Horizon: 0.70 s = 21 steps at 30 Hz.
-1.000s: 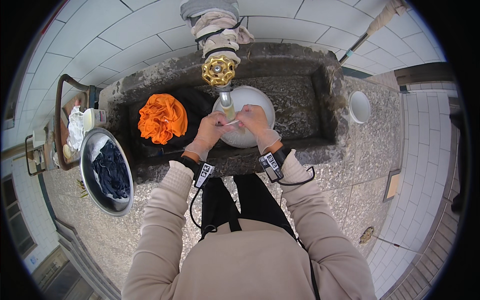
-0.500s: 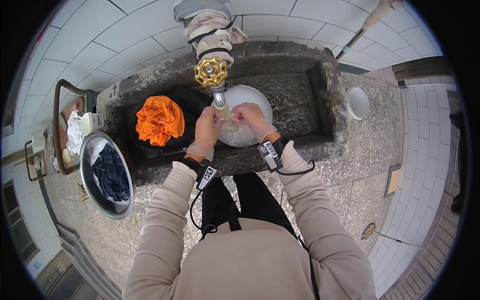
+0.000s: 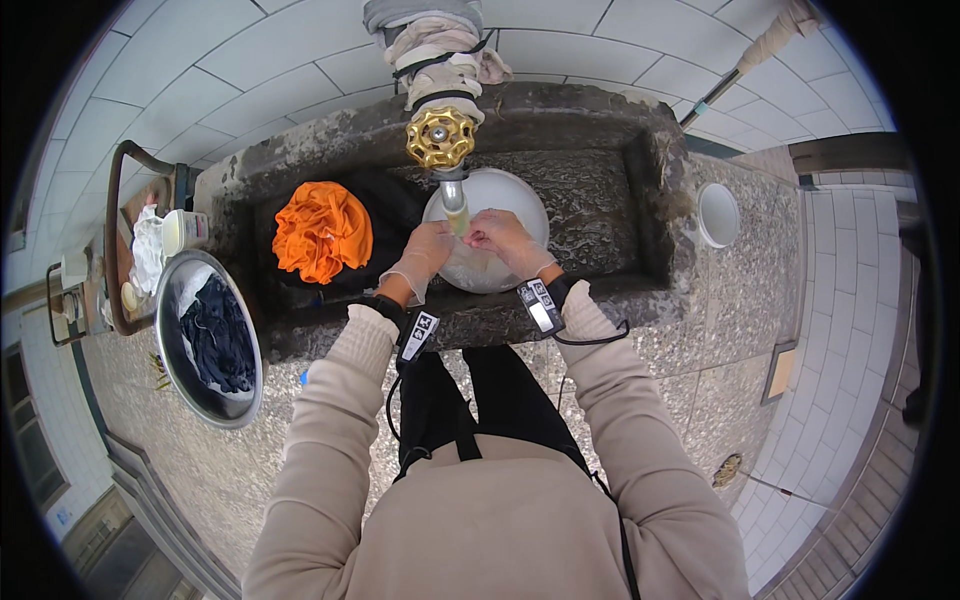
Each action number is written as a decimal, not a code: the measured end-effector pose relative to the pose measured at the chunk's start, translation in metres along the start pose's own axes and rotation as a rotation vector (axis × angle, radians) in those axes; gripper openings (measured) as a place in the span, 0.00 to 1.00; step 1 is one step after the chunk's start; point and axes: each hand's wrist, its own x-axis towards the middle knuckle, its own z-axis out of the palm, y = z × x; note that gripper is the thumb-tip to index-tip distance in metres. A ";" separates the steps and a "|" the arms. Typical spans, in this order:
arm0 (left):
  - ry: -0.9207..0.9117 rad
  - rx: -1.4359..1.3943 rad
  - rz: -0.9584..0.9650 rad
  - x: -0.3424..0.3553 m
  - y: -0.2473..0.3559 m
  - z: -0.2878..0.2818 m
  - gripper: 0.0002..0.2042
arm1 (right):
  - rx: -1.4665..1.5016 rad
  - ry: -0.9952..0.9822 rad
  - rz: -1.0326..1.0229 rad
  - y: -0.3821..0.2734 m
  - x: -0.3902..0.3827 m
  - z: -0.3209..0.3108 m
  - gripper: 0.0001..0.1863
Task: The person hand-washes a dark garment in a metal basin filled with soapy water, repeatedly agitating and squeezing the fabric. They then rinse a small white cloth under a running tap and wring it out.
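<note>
Bright orange cloth [image 3: 322, 232] and black fabric [image 3: 395, 205] lie left in a blotchy, dark grey stone trough [image 3: 480, 325]. To their right is a white basin [image 3: 520, 192], with a gold valve wheel [image 3: 441, 137] and silver tap [image 3: 452, 193] on its far side. See-through gloves [image 3: 408, 274]; beige sleeves [image 3: 335, 420]; black trousers [image 3: 520, 395]. Far wall [image 3: 580, 58]: white tiles, dark joint lines. Left, a silver bowl [image 3: 235, 420] holds dark cloth [image 3: 217, 335], probably navy. The floor [image 3: 700, 390] is speckled grey and tan.

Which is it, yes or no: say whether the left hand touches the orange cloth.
No, the left hand is beside the tap's spout, clearly apart from the orange cloth.
</note>
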 end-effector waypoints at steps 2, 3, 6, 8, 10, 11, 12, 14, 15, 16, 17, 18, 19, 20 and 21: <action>0.121 -0.034 -0.033 0.002 -0.005 0.001 0.12 | -0.025 0.159 0.073 0.010 0.011 -0.024 0.11; 0.158 -0.221 -0.037 0.001 -0.006 0.001 0.13 | -0.009 0.165 0.091 0.015 0.019 -0.038 0.13; 0.246 -0.633 -0.120 -0.009 -0.001 -0.005 0.14 | -0.759 0.548 0.136 0.034 0.043 -0.080 0.24; 0.309 -0.787 -0.132 -0.019 0.006 -0.011 0.13 | -0.853 0.529 0.117 0.052 0.053 -0.095 0.29; 0.340 -0.778 -0.146 -0.028 0.017 -0.018 0.15 | -0.973 0.513 0.182 0.065 0.060 -0.101 0.34; 0.354 -0.773 -0.157 -0.032 0.022 -0.020 0.16 | -1.049 0.480 0.235 0.070 0.062 -0.103 0.36; 0.419 -0.819 -0.138 -0.035 0.028 -0.021 0.17 | -1.111 0.405 0.241 0.074 0.062 -0.103 0.38; 0.542 -0.900 -0.081 -0.039 0.039 -0.022 0.19 | -1.123 0.240 0.251 0.079 0.057 -0.099 0.33; 0.563 -0.940 -0.087 -0.041 0.043 -0.023 0.19 | -1.151 0.092 0.250 0.077 0.052 -0.098 0.31; 0.574 -0.974 -0.079 -0.044 0.045 -0.023 0.19 | -0.937 0.140 0.257 0.077 0.045 -0.094 0.29; 0.582 -1.010 -0.072 -0.045 0.047 -0.024 0.19 | -0.554 0.223 0.242 0.075 0.038 -0.090 0.27; 0.526 -1.048 -0.067 -0.047 0.047 -0.024 0.18 | -0.254 0.203 0.135 0.073 0.032 -0.084 0.25; 0.473 -1.086 -0.057 -0.047 0.048 -0.024 0.17 | -0.016 0.157 0.066 0.068 0.020 -0.081 0.26; 0.420 -1.123 -0.050 -0.048 0.048 -0.024 0.16 | 0.232 0.066 -0.003 0.062 0.008 -0.076 0.26; 0.364 -1.079 -0.125 -0.048 0.048 -0.022 0.15 | 0.250 0.026 -0.045 0.053 -0.002 -0.072 0.25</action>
